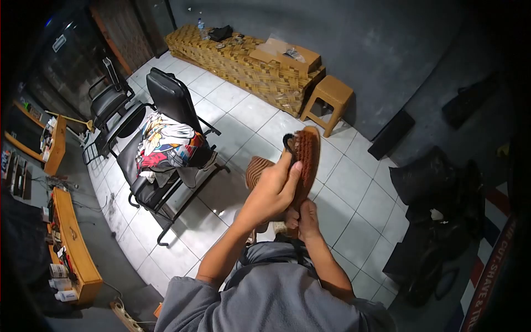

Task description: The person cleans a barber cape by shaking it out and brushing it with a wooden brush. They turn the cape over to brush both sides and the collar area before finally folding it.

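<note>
Head view:
- Gripped along its left edge by the left hand [276, 185], thumb over the woven part: brown sandal [307, 157].
- Closed around its lower end: right hand [307, 222].
- Raised above tiled floor [354, 188], with open room to the right.
- Well apart, leftward: black chair [171, 97]; beyond: stool [333, 91].

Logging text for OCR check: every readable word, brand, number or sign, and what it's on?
"CUT, SHAVE & TR": red strip of the banner at right; both ends not clearly legible, punctuation uncertain.
White containers on the lower-left shelf: labels too small.
Bottle on the bench: label too small.
Printed cloth on the chair: no legible word.
Sandal in the hands: no text visible.
</note>
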Available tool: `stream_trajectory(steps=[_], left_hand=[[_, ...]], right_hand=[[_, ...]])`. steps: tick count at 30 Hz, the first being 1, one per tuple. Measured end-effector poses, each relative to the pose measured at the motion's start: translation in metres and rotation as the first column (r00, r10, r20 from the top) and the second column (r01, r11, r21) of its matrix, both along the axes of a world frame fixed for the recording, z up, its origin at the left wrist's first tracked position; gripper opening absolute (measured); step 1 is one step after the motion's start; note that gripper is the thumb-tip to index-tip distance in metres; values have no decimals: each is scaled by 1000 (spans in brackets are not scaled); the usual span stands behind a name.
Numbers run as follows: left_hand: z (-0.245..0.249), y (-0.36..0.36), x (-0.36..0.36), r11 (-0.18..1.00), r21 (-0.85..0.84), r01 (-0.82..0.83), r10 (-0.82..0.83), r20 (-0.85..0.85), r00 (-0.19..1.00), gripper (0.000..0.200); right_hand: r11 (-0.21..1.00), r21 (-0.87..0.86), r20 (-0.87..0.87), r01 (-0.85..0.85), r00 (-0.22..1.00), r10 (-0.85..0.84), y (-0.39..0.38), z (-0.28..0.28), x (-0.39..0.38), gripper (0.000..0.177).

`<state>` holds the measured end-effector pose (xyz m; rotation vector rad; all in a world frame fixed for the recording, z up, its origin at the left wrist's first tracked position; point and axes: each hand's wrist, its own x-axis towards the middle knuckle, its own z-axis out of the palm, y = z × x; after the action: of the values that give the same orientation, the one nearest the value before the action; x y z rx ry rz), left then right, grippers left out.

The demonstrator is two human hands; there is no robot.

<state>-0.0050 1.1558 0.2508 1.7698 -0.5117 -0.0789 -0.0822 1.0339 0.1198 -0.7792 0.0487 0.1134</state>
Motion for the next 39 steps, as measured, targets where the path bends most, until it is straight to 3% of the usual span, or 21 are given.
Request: stream_trajectory(steps=[2,4,6,9,12,13,15,17,18,21,23,25,26,27,28,30,32,35,36,38,39], left_hand=[[10,4,2,999,-33,4,-3,23,1000,24],[17,11,2,990,-143,15,-7,56,998,24],[26,19,0,968,-252,21,-6,60,998,18],[34,18,-6,932,-355,-75,105,66,992,15],[18,20,-8,876,-453,-167,133,-107,985,24],[13,20,-6,904,-374,-206,179,-105,978,23],[0,23,-2,935,-208,-288,273,-95,957,21],[-11,18,-2,928,-221,-302,302,-33,953,19],[-10,14,-6,929,-219,-299,297,-45,954,19],[-14,6,-14,961,-147,-236,221,-109,969,23],[-17,-4,-16,957,-153,-247,242,-57,969,22],[-13,-2,-15,934,-216,-285,274,-79,959,21],[-5,6,-16,938,-175,-301,294,-61,954,20],[0,13,-14,937,-140,-320,318,-38,947,20],[2,18,-13,912,-243,-330,342,8,940,18],[6,27,-11,810,-475,-343,352,-73,933,15],[15,38,-18,692,-625,-362,291,-218,932,13],[7,55,-20,734,-517,-440,424,-158,892,15],[-8,67,-16,815,-328,-478,474,-99,875,19],[-29,74,-18,853,-223,-472,473,-54,880,21],[-34,79,-22,867,-167,-469,472,-27,881,23]], right_hand=[[987,-20,-153,-157,977,152,-3,-41,3,28],[797,-546,-123,-260,965,231,-11,-88,1,22],[403,-864,-163,-302,925,343,-30,-138,-13,26],[-269,-933,-345,-239,809,476,-79,-199,-39,42],[-3,-899,-438,-438,899,2,-91,-206,-41,50],[147,-923,-363,-356,931,-21,-93,-204,-35,42],[669,-733,-219,-121,974,-64,-85,-191,-20,40],[910,-399,-386,-113,921,-56,-71,-100,-2,33],[975,-205,-462,-79,887,-25,-60,-54,0,30],[992,-112,-241,50,967,-76,-18,16,-2,33],[993,-116,-146,11,989,-28,5,-5,-8,25],[970,-110,-120,-218,971,205,6,-37,-5,27],[859,-497,67,-124,981,181,10,-58,-7,28],[619,-783,253,60,940,230,12,-85,-7,30],[437,-899,91,-25,966,242,0,-137,-17,31],[207,-972,-1,-112,883,469,-34,-146,-43,38],[-406,-727,-675,-553,685,275,-40,-158,-36,45],[-175,-917,-385,-358,908,163,-69,-221,-46,49],[48,-916,-394,-399,915,85,-64,-191,-44,47],[489,-796,-417,-357,909,-17,-50,-128,-25,34],[790,-531,-518,-306,855,-18,-42,-97,-19,27]])
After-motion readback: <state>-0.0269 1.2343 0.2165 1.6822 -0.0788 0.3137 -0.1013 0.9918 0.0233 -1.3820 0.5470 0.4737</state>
